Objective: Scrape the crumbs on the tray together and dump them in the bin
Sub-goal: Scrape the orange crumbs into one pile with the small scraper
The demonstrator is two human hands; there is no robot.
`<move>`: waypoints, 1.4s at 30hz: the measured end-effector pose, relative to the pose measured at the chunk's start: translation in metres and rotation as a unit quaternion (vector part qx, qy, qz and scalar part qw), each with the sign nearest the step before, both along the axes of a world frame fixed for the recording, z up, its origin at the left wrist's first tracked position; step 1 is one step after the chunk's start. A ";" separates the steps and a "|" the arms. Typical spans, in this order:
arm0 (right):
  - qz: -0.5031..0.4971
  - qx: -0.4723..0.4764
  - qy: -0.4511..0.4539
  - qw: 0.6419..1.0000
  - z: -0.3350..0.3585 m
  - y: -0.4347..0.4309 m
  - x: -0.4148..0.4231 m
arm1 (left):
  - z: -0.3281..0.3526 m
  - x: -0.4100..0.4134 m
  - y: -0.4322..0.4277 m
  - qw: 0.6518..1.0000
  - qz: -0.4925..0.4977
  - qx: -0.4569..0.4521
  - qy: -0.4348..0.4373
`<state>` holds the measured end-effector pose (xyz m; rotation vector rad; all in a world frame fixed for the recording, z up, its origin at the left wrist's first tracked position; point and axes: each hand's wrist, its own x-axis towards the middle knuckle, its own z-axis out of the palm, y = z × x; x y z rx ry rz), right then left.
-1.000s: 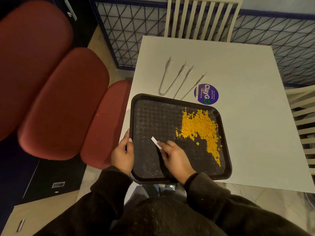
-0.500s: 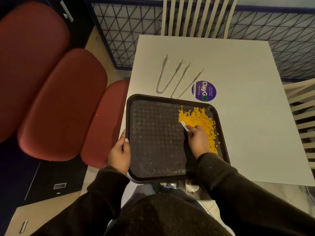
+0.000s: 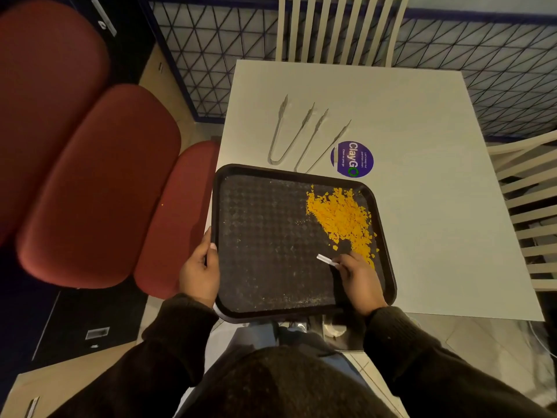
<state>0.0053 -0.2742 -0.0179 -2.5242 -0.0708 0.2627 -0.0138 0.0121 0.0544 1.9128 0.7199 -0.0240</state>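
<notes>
The left hand [image 3: 199, 271] grips the left rim of the black tray [image 3: 232, 309]; the right hand [image 3: 358, 277] pinches a small white scraper [image 3: 327, 260] over the tray floor. Orange crumbs [image 3: 340, 215] are heaped toward the far right corner, partly hidden behind that hand. The tray overhangs a white table [image 3: 422, 206] bearing two metal tongs [image 3: 286, 131] and a purple sticker [image 3: 352, 159]. Red cushioned seats [image 3: 99, 182] stand left.
</notes>
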 end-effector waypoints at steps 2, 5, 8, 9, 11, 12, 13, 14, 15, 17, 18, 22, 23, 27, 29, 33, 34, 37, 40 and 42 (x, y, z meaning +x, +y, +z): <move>-0.022 0.012 -0.006 1.000 0.000 0.002 0.012 | 0.000 -0.002 -0.001 1.000 -0.001 0.004 0.003; -0.054 0.021 0.007 0.998 0.002 0.005 0.036 | -0.002 -0.004 -0.001 1.000 0.006 0.022 -0.003; -0.074 0.000 0.024 0.997 0.000 0.005 0.054 | -0.003 -0.004 0.001 1.000 0.005 0.023 -0.002; -0.073 -0.006 0.024 0.997 0.000 0.005 0.054 | -0.002 -0.004 0.002 1.000 0.003 0.018 -0.002; -0.069 -0.009 0.016 0.997 0.004 0.006 0.048 | -0.002 -0.004 0.002 1.000 0.007 0.011 -0.006; -0.064 -0.005 0.008 0.998 0.005 0.008 0.042 | -0.001 -0.004 0.002 1.000 0.011 0.012 -0.007; -0.055 0.000 -0.003 0.998 0.007 0.011 0.035 | 0.000 -0.004 0.001 1.000 0.015 0.013 -0.009; -0.038 0.003 -0.015 0.999 0.008 0.016 0.027 | -0.001 -0.004 0.000 1.000 0.020 0.014 -0.012; -0.014 0.005 -0.024 1.000 0.009 0.022 0.020 | -0.001 -0.004 -0.001 0.999 0.025 0.012 -0.015; 0.033 0.008 -0.037 0.999 0.009 0.037 0.012 | -0.001 -0.005 -0.001 0.999 0.032 0.004 -0.016; 0.047 0.011 -0.042 0.998 0.009 0.045 0.011 | -0.002 -0.006 -0.001 0.999 0.028 0.003 -0.015; 0.040 0.031 -0.057 0.997 0.016 0.076 0.031 | 0.000 -0.009 0.000 1.000 0.010 -0.002 -0.019; 0.032 0.040 -0.055 0.997 0.018 0.082 0.039 | 0.001 -0.009 0.000 1.000 0.007 0.000 -0.020; -0.021 0.085 -0.020 0.996 0.021 0.095 0.074 | 0.001 -0.010 0.000 1.000 -0.003 0.008 -0.027; -0.063 0.092 0.007 0.994 0.020 0.096 0.091 | 0.001 -0.011 0.000 1.000 0.000 0.003 -0.028; -0.121 0.058 0.016 0.991 0.021 0.091 0.117 | 0.005 -0.013 -0.002 1.000 -0.001 0.003 -0.010; -0.124 0.046 0.009 0.991 0.021 0.089 0.121 | 0.006 -0.013 -0.003 1.000 0.000 -0.002 -0.007; -0.148 0.037 0.019 0.988 0.017 0.079 0.130 | 0.008 -0.013 -0.003 1.000 -0.001 -0.020 -0.003; -0.192 0.031 0.038 0.980 0.012 0.069 0.134 | 0.006 -0.014 -0.001 1.000 -0.001 -0.029 0.006; -0.216 0.030 0.036 0.975 0.011 0.065 0.134 | 0.006 -0.014 0.000 0.999 -0.002 -0.031 0.011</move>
